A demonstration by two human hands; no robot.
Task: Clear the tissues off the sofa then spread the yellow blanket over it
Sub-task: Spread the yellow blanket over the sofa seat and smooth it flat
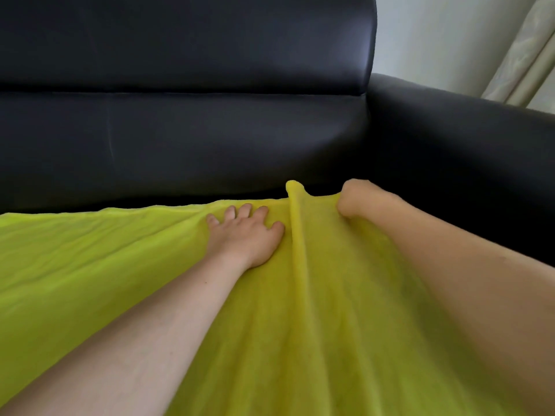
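The yellow blanket point(135, 280) runs off the bottom and left edges of the view, so how far it reaches over the seat cannot be told; the seat cushion under it is wholly covered where I can see. Its far edge lies just short of the backrest, leaving a thin dark strip of seat showing along it. The cloth looks soft and slightly fuzzy, a lime-tinged yellow, mostly flat toward 9 o'clock and gathered into long lengthwise folds toward the middle.

The left hand point(244, 235) lies palm down on the blanket near its far edge, fingers spread and straight, pressing the cloth flat. At about 3 o'clock from it, the right hand point(356, 199) is curled into a fist at the blanket's far edge, with cloth bunched against it; the fingertips are tucked out of sight, though the grip on the fabric seems plain. Between the two hands a raised ridge of blanket stands up in a narrow rounded fold, peaking at the far edge.

The sofa point(180, 115) is black, smooth and leather-like, with a faint sheen and a horizontal seam across the backrest. Its padded armrest point(465, 130) curves round at 2 o'clock. Beyond it are a pale wall point(420, 40) and a strip of light patterned curtain point(525, 55), cut off by the frame.
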